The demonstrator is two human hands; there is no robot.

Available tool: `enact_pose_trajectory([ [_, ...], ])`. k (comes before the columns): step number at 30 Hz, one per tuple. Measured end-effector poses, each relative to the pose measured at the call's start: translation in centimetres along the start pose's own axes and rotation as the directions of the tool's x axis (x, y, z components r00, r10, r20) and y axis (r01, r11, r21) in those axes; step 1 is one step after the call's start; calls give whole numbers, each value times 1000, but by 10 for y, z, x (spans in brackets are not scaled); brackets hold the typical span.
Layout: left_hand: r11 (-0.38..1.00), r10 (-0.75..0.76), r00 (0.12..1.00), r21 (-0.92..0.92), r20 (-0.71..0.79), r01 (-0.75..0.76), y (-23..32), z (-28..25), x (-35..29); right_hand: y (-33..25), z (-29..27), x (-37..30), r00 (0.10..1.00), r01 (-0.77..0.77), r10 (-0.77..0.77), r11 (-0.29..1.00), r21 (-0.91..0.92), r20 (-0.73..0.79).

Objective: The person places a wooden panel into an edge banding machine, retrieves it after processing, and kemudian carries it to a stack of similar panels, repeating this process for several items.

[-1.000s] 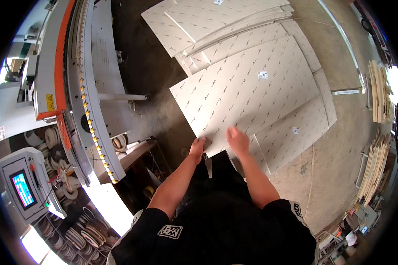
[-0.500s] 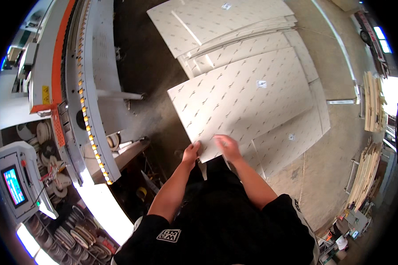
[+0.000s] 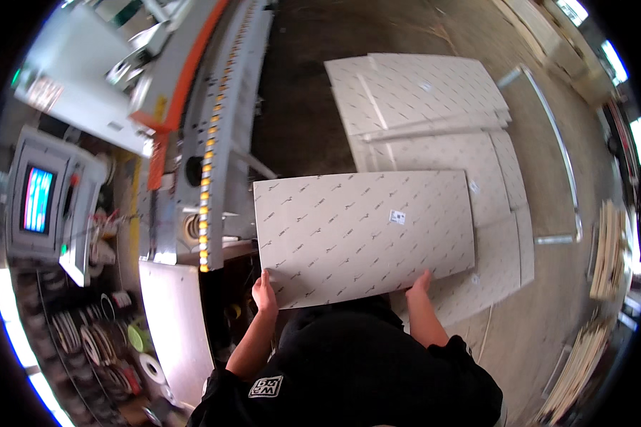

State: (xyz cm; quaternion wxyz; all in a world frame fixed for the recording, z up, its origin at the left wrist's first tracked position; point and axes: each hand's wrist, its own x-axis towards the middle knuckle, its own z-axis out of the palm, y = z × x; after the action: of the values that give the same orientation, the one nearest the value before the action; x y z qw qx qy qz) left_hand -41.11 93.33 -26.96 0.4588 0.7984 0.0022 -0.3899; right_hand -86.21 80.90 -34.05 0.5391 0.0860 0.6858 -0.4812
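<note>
A large rectangular board (image 3: pixel 335 242), pale and covered with small dark repeated marks, lies across in front of my body, lifted off the pile. A small white label (image 3: pixel 397 218) sticks to its upper face. My left hand (image 3: pixel 265 293) grips the near left corner, thumb on top. My right hand (image 3: pixel 420 285) holds the near edge toward the right, fingers beneath and hidden. Beyond and to the right lies a stack of similar boards (image 3: pixel 434 153), several sheets overlapping unevenly, partly covered by the held board.
On the left stands a long grey machine with an orange strip (image 3: pixel 192 64) and a row of yellow rollers (image 3: pixel 206 178). A control panel with a lit screen (image 3: pixel 38 199) is farther left, above shelved rolls (image 3: pixel 96 341). Wooden strips (image 3: pixel 605 249) stand at the right beyond a metal floor frame (image 3: pixel 559 142).
The top board has come off the stack and turned toward the left. My right hand has moved from its upper face to the near edge. The view has swung left.
</note>
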Motion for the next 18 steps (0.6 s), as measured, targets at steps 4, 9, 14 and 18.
enact_pose_trajectory([
  [4, 996, 84, 986, -31, -143, -89, -8, -83, -10, 32, 23, -46, 988, -94, 108, 988, -124, 114],
  [9, 967, -78, 942, -253, -325, -7, -45, -172, -43, 43, 87, -124, 928, -106, 207, 944, -313, 310],
  [14, 793, -143, 896, -590, -420, -150, -110, -213, -63, 89, 163, -141, 819, -3, 272, 883, -470, 506],
  [18, 761, -217, 838, -625, -500, -176, -140, -238, -86, 139, 232, -175, 722, 154, 331, 780, -607, 608],
])
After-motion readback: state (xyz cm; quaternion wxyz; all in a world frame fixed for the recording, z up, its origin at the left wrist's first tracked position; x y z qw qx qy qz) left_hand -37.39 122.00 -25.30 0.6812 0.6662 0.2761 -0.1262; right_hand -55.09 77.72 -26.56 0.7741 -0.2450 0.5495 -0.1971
